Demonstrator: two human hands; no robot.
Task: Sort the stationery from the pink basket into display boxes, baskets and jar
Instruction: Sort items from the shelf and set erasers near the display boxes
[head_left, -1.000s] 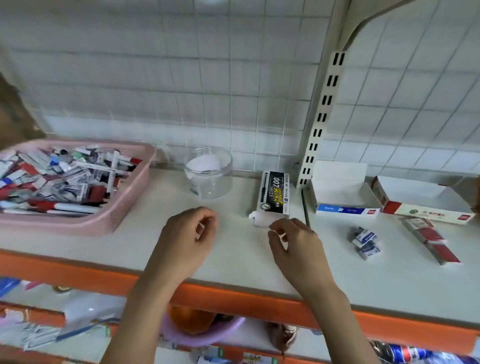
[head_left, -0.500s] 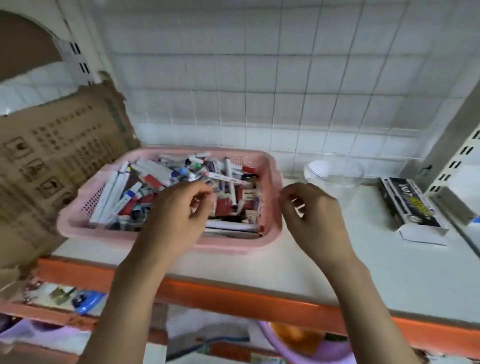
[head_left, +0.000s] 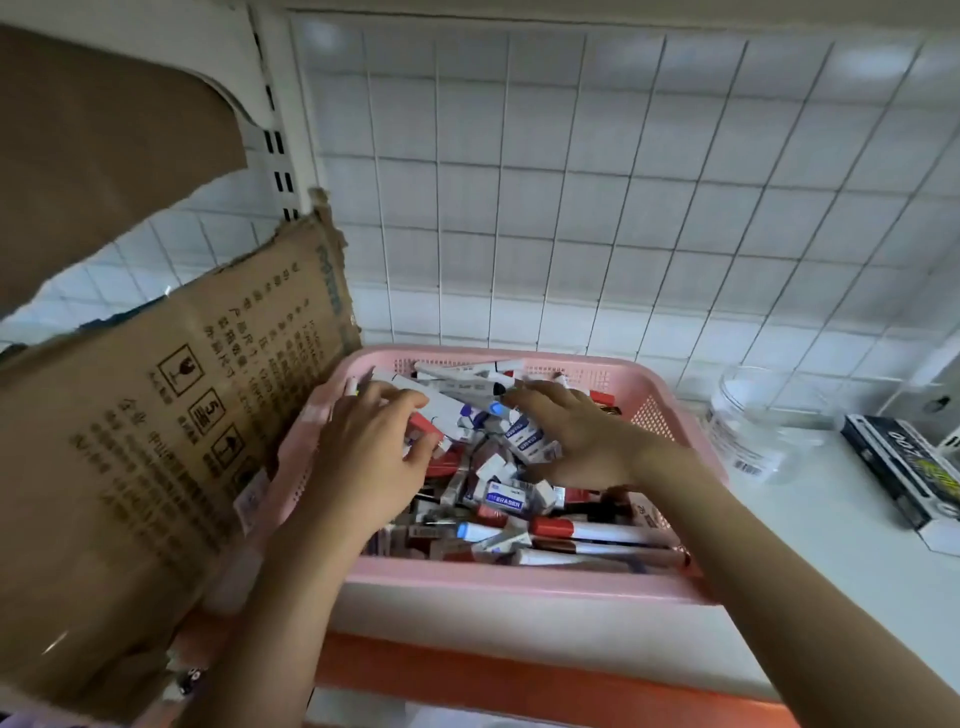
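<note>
Pink basket (head_left: 524, 579) is seen on the white shelf (head_left: 857, 561), pushed against a brown cardboard box (head_left: 156, 447) on its left side. It is filled with mixed stationery: markers (head_left: 587, 532) with red and blue caps, small eraser packs (head_left: 506, 500), other boxed bits jumbled together.

Both hands are reached into the basket. Left hand (head_left: 371, 457) is laid over the pile near the left wall, fingers spread and slightly bent; whether anything is pinched under it cannot be told. Right hand (head_left: 576, 434) is stretched flat across the middle of the pile, fingers extended, resting on the items, nothing gripped.

A clear jar (head_left: 753, 421) stands just right of the basket. A black box (head_left: 904, 473) lies further right on the shelf. White tiled wall (head_left: 597, 197) behind.
</note>
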